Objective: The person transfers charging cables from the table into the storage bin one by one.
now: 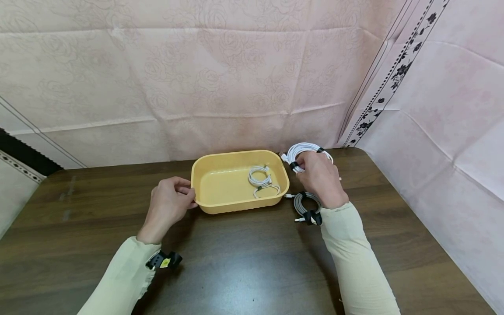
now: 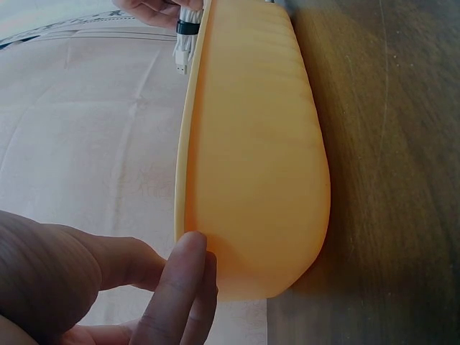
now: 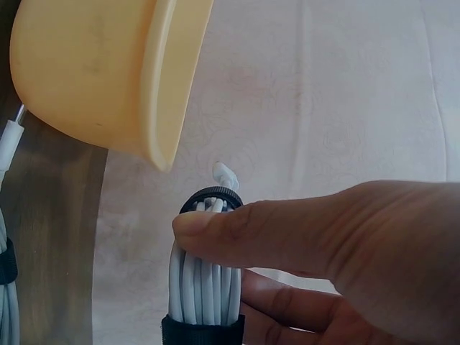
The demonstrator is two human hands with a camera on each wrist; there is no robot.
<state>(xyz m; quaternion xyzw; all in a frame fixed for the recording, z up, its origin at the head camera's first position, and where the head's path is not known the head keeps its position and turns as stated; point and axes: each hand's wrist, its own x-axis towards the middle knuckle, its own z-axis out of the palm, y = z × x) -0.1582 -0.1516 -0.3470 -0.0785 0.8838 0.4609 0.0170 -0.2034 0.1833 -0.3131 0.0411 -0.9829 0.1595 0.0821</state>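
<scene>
My left hand (image 1: 169, 203) pinches the left end of a yellow plastic tray (image 1: 220, 205), fingertips at its rim (image 2: 182, 180). Inside the tray, toward its right side, lie two small coils of white cable (image 1: 259, 176). To the right of the tray, my right hand (image 1: 320, 177) grips a thick coil of white cable (image 3: 205, 277) bound with black straps. In the right wrist view the thumb lies across the coil, close to one strap (image 3: 203, 330), with fingers behind it. A grey coiled cable (image 1: 301, 204) with black ties lies on the table below that hand.
The brown wooden table (image 1: 236, 262) runs up to a pale patterned cloth (image 1: 220, 87) hanging at its back, with more cloth (image 1: 453, 109) along the right side. A black wrist strap (image 1: 163, 260) sits on the left sleeve.
</scene>
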